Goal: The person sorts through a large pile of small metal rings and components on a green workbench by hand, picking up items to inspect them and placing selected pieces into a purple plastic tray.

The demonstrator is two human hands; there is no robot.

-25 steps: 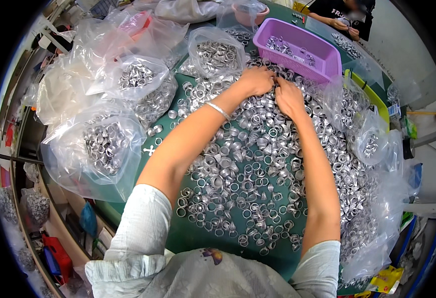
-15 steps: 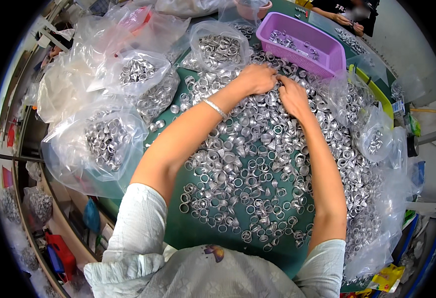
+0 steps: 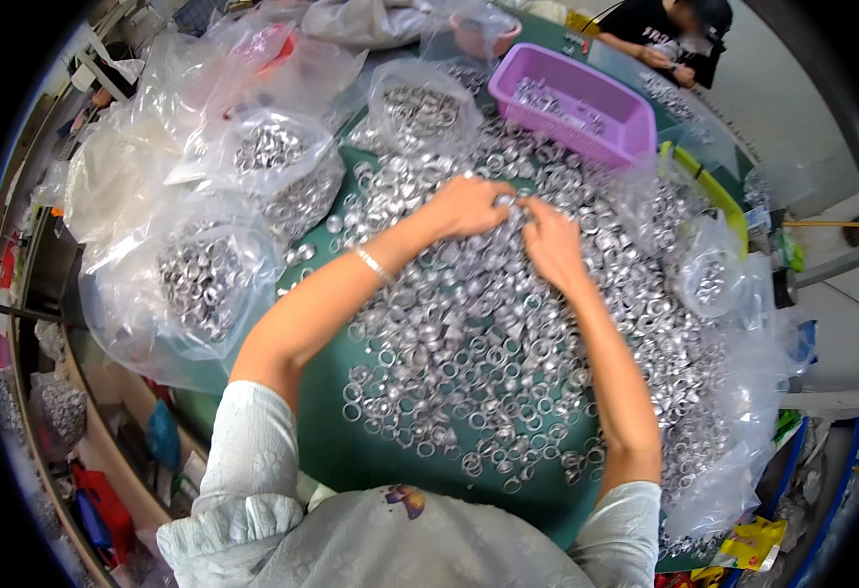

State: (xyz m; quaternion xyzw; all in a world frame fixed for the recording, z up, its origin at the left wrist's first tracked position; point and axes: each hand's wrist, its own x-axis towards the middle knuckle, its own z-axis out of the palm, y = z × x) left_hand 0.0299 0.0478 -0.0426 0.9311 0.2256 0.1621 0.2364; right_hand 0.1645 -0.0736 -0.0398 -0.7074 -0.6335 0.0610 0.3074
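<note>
A wide heap of silver-coloured metal rings (image 3: 493,387) is spread over the green tabletop (image 3: 332,431). Over its far middle part, my left hand (image 3: 467,206) is closed, with a ring (image 3: 505,199) seemingly pinched at its fingertips. Just to the right, the bent fingers of my right hand (image 3: 552,243) come together close to the left fingertips. Whatever the right fingers grip is too small to make out. Loose rings lie under and around both hands.
Beyond the heap stands a purple basket (image 3: 635,137) with some rings inside. Clear plastic bags (image 3: 106,284) of rings line the left side, and more plastic lies along the right near a yellow-green tray (image 3: 718,186). Another person (image 3: 665,44) sits at the far right, hands together.
Both hands have come nearer to me and slightly left, still close together over the rings. The whole view has shifted a little.
</note>
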